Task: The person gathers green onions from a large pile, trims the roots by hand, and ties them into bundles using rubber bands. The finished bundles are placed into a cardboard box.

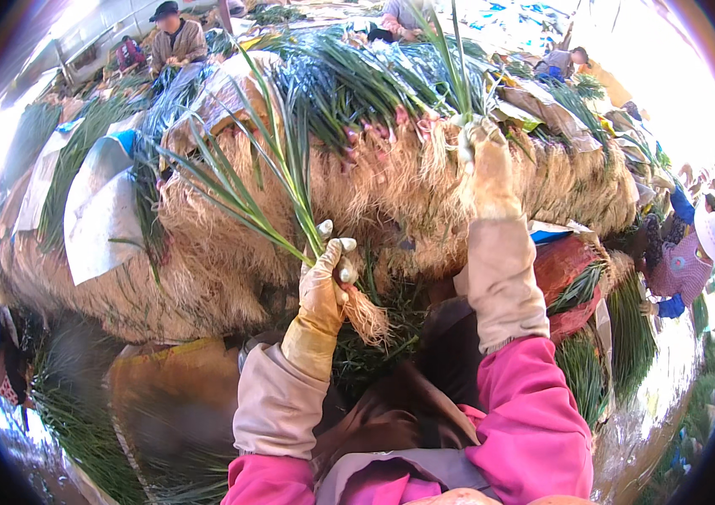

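My left hand, in a pale, yellow-stained glove, is closed around a small bunch of green onions. Their long leaves fan up and to the left, and their tan roots hang below my fist. My right hand, gloved too, reaches forward to the far pile and grips a few green onion stalks that stand upright. Beneath and beside it lies a long heap of green onions, with reddish bulbs and a thick fringe of roots facing me.
White sheets drape over the heap at left. A red sack and bundled greens stand at right, a brown sack at lower left. A co-worker in a white hat is at right; other people sit beyond the heap.
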Demonstrator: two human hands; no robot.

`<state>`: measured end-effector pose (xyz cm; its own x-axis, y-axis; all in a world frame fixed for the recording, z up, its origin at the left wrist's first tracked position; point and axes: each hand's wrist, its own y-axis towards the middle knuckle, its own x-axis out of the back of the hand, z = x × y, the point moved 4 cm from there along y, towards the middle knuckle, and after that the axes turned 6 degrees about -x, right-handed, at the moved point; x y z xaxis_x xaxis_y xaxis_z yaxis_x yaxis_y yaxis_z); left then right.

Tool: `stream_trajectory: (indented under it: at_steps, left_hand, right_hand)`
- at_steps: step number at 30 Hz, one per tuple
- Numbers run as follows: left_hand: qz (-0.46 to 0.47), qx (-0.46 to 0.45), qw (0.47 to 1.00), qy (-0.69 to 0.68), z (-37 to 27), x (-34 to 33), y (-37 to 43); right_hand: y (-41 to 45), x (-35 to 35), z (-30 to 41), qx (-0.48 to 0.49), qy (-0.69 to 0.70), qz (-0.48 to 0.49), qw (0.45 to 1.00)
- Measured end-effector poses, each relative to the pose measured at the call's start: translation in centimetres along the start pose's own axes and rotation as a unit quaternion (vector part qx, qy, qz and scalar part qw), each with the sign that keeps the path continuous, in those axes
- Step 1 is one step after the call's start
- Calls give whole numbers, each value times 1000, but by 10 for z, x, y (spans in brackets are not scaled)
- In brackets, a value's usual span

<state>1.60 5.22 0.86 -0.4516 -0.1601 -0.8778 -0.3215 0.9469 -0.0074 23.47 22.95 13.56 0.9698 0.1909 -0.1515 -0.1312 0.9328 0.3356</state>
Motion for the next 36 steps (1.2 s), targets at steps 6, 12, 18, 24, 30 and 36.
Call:
stream_trajectory:
  at_steps: [6,12,18,24,30,36]
  left_hand:
    - [36,-4,999,-13,18,-14,7]
    - [15,-3,1000,-13,20,-4,12]
    - [23,14,998,49,36,-15,17]
    - [18,83,982,169,27,-13,11]
    - [46,154,967,196,38,-9,12]
    - [29,154,955,252,31,0,15]
  right_hand:
    - [143,113,-26,18,-506,-101,857]
    - [68,-45,16,113,-583,-60,802]
    - [72,-64,-13,52,-680,-59,729]
    - [-53,-81,-30,-158,-235,14,959]
    - [-134,-74,-76,-144,-22,45,988]
    - [-149,-79,-96,-163,48,55,984]
